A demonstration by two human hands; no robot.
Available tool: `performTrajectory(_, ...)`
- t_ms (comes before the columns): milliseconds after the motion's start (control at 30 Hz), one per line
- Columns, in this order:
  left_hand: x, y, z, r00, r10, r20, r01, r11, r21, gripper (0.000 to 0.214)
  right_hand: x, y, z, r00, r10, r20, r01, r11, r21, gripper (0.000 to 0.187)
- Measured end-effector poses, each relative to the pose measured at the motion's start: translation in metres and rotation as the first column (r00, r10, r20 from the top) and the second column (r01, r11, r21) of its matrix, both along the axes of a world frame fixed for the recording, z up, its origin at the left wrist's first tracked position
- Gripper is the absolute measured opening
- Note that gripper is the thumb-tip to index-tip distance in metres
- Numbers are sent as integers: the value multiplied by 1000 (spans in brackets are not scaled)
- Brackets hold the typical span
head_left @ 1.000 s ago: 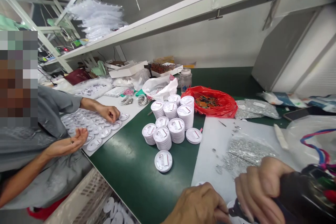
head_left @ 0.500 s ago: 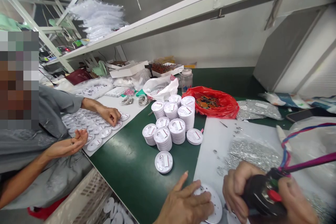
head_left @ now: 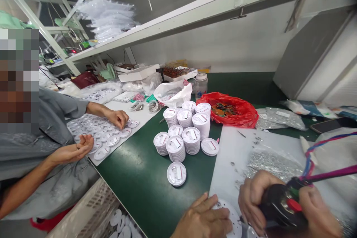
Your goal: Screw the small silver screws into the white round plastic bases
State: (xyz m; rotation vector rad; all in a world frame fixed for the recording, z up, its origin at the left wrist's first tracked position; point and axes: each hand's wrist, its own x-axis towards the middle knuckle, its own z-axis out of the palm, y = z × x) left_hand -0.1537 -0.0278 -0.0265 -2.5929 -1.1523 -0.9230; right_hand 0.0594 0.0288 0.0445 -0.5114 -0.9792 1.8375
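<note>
My left hand (head_left: 202,221) is pressing flat on a white round plastic disc (head_left: 230,217) dotted with small holes, while my right hand (head_left: 252,200) is gripping a black corded hand tool (head_left: 279,204) with a red button, just beside the disc.

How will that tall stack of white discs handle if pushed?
The stack is tall and narrow, resting loose on the green mat, so a side push would probably topple it. The discs look thin and plastic, so likely light and fairly stiff. Their round edges suggest any that fall may roll.
</note>
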Motion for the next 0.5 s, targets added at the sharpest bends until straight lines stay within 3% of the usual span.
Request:
performTrajectory(167, 6, 1, 4, 1000, 12, -11, -10, 989, 150, 26, -1, -3, -7, 1000, 4, 23, -5, 1000, 22, 76)
performTrajectory(333, 12, 5, 13, 998, 46, 36, -52, 977, 208, 39, -8, -5, -1, 997, -21, 77, 20, 1000, 24, 71)
performTrajectory(500, 9, 1, 2, 999, 44, 23, -47, 983, 177, 32, -9, -9, -6, 999, 0, 35, 1, 999, -34, 73)
